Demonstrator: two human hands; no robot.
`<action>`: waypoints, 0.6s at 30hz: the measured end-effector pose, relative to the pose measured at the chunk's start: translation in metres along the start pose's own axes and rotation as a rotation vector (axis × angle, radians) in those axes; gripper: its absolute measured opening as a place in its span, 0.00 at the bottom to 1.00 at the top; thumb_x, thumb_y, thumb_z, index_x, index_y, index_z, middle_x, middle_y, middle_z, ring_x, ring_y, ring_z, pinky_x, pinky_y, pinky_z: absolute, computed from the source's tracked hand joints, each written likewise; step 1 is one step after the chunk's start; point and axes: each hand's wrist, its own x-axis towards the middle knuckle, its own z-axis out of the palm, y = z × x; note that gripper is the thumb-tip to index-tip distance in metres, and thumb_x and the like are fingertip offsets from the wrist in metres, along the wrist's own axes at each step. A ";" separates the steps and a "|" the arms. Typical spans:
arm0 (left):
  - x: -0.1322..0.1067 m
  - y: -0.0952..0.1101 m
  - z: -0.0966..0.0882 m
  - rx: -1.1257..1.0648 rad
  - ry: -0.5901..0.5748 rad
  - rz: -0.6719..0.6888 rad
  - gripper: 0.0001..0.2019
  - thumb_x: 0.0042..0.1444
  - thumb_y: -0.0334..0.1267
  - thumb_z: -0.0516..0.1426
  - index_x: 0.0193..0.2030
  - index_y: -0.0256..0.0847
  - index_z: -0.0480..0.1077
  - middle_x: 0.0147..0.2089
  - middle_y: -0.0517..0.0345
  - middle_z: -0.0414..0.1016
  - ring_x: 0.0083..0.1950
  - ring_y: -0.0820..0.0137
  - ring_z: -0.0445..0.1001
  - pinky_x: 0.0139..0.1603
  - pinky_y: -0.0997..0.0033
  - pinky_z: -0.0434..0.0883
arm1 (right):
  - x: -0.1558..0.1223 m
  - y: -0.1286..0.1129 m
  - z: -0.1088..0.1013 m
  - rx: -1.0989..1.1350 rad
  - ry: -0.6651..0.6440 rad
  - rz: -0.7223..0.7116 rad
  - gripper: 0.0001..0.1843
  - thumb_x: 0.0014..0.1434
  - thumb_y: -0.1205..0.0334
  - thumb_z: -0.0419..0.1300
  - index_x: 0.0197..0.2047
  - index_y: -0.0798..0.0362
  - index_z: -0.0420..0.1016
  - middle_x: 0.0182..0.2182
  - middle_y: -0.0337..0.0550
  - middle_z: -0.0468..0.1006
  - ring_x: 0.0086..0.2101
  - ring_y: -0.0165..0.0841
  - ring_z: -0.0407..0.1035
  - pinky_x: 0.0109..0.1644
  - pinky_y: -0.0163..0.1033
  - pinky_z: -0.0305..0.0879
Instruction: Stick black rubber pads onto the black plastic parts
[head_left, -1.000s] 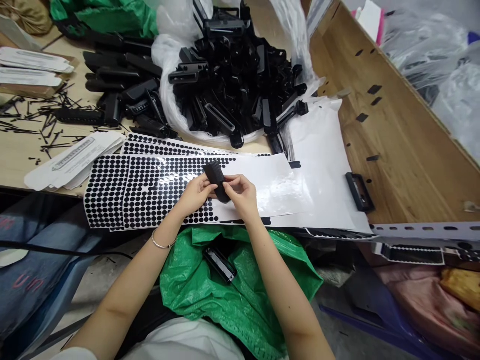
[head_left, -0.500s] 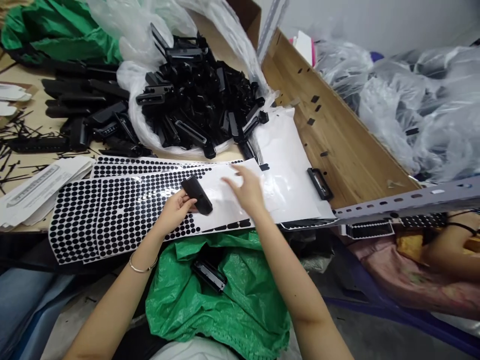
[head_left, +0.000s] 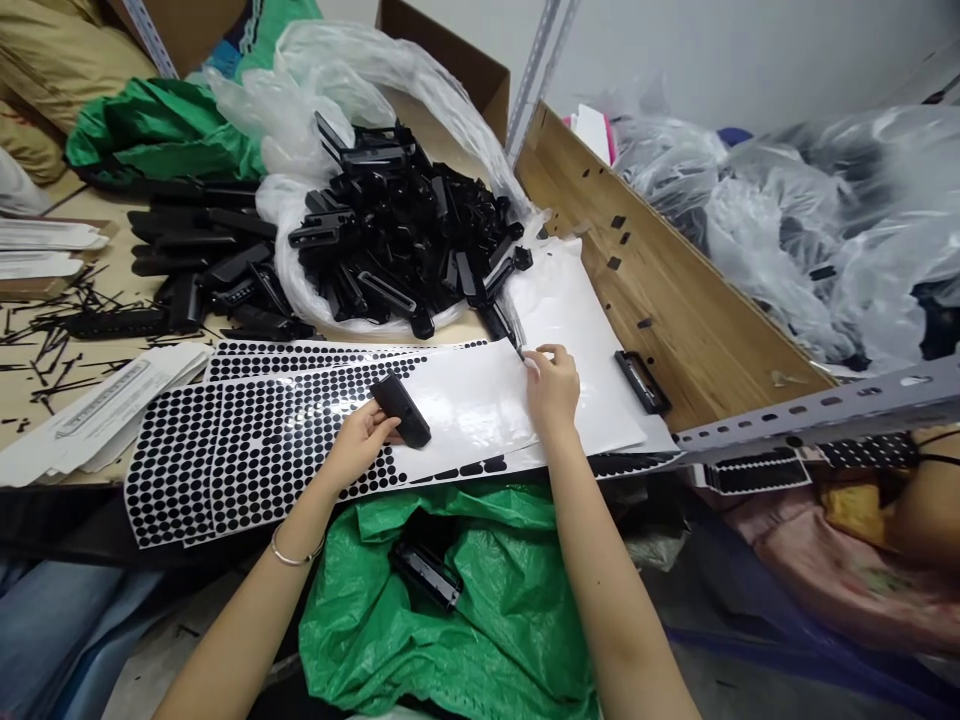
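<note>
My left hand [head_left: 360, 445] grips a black plastic housing [head_left: 405, 410] by its near end, holding it over sheets of black round stickers [head_left: 247, 440]. My right hand [head_left: 553, 390] is at the white backing sheet [head_left: 472, 390], fingertips pinched together. A small dark tip and a whitish bit show at those fingertips, too small to name. Beyond them lies a heap of black plastic housings [head_left: 405, 230] in a clear plastic bag [head_left: 289, 255]. Another black housing [head_left: 426, 575] rests in the green woven bag [head_left: 495, 620] on my lap.
A wooden board [head_left: 675, 290] and a perforated metal rail [head_left: 787, 405] border the right side. One black housing [head_left: 641, 382] lies by the board. Printed papers [head_left: 105, 405] and loose black strips [head_left: 67, 330] are at left. Another person's arm [head_left: 926, 500] is at far right.
My right hand has moved right and its fingers, spread before, have closed at the white sheet. My left hand still holds the black housing. The whole view has shifted slightly.
</note>
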 end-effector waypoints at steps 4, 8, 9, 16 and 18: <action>0.001 -0.003 0.000 -0.005 0.001 0.003 0.24 0.53 0.51 0.62 0.52 0.37 0.69 0.44 0.46 0.81 0.42 0.58 0.81 0.42 0.58 0.80 | -0.016 -0.026 -0.013 0.155 -0.017 -0.243 0.09 0.58 0.68 0.58 0.32 0.46 0.77 0.53 0.46 0.70 0.51 0.47 0.64 0.56 0.60 0.60; 0.001 -0.004 -0.001 0.005 -0.034 0.007 0.23 0.56 0.49 0.60 0.54 0.38 0.68 0.46 0.47 0.80 0.41 0.60 0.81 0.39 0.62 0.79 | -0.038 -0.073 -0.020 0.628 -0.108 -0.197 0.03 0.56 0.57 0.64 0.32 0.45 0.76 0.55 0.45 0.67 0.53 0.45 0.64 0.60 0.56 0.61; 0.001 -0.002 -0.002 0.016 -0.057 0.009 0.23 0.56 0.48 0.60 0.55 0.39 0.68 0.47 0.47 0.80 0.41 0.61 0.80 0.39 0.63 0.79 | -0.041 -0.083 -0.020 0.765 -0.198 -0.143 0.05 0.57 0.55 0.64 0.32 0.46 0.76 0.54 0.45 0.67 0.52 0.43 0.66 0.58 0.54 0.63; -0.002 0.008 -0.002 0.088 -0.068 0.083 0.16 0.61 0.49 0.56 0.48 0.40 0.71 0.48 0.52 0.78 0.49 0.64 0.76 0.49 0.68 0.73 | -0.042 -0.102 0.002 1.139 -0.587 0.218 0.12 0.52 0.51 0.66 0.28 0.51 0.75 0.48 0.44 0.71 0.49 0.38 0.68 0.51 0.44 0.68; -0.001 0.006 -0.002 0.013 -0.006 0.056 0.19 0.58 0.50 0.58 0.50 0.40 0.69 0.46 0.51 0.78 0.45 0.65 0.77 0.43 0.70 0.74 | -0.048 -0.101 0.008 1.179 -0.550 0.314 0.12 0.51 0.52 0.67 0.28 0.51 0.75 0.50 0.44 0.70 0.44 0.35 0.69 0.49 0.43 0.69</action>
